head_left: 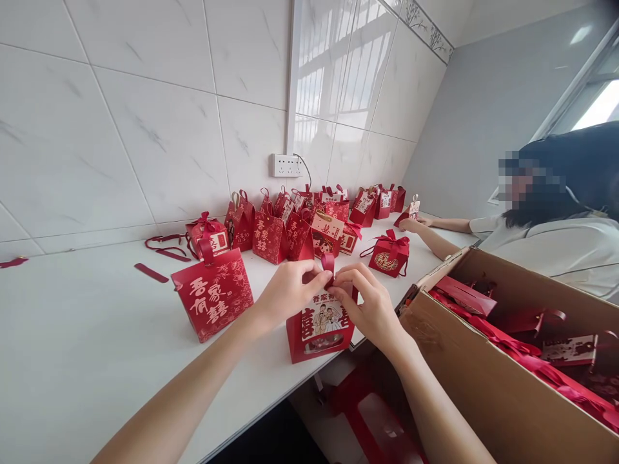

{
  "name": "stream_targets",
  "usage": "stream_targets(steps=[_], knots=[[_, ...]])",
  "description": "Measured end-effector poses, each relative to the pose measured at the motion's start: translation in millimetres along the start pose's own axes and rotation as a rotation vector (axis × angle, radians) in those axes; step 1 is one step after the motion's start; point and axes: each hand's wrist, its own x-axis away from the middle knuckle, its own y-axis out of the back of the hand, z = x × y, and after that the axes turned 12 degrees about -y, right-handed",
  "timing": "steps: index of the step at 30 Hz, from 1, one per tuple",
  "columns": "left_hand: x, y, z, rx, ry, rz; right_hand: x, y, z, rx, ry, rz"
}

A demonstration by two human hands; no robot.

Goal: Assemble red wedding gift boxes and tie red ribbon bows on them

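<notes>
Both hands at the ribbon loop of a red gift box

My landmark is the picture box (322, 332), a red gift box with a drawn couple on its pale front label and a little window below. It stands upright near the front edge of the white desk (97, 361). My left hand (287, 290) has its grip closed, thumb against fingers, on the dark red ribbon loop (327, 261) at the top of the picture box. My right hand (370, 303) comes in from the other side with fingers bent and nearly together at the loop's base; I cannot tell whether that grip is pinching the ribbon or only touching it.

Left of the picture box is a larger red box (213, 293) with white lettering, tilted a little. Behind the picture box, a cluster of red boxes (271, 240) with loops and bows runs along the tiled wall (145, 129). A bow-topped box (388, 254) sits behind and to the right of it. Right of the picture box, an open carton (464, 367) holds more red boxes and ribbons. Beyond the carton, another person (546, 238) reaches onto the desk. Below and right of the picture box is a red stool (380, 422).
</notes>
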Motion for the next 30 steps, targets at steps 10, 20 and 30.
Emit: stream_targets(steps=[10, 20, 30], knots=[[0.3, -0.6, -0.4, 0.022, 0.009, -0.003, -2.1, 4.1, 7.0, -0.062, -0.085, 0.074], [0.5, -0.5, 0.0, 0.026, 0.014, -0.02, -0.7, 4.9, 2.8, -0.054, -0.01, 0.035], [1.5, -0.3, -0.6, 0.047, 0.024, -0.019, -3.1, 3.9, 4.0, -0.159, -0.224, 0.05]])
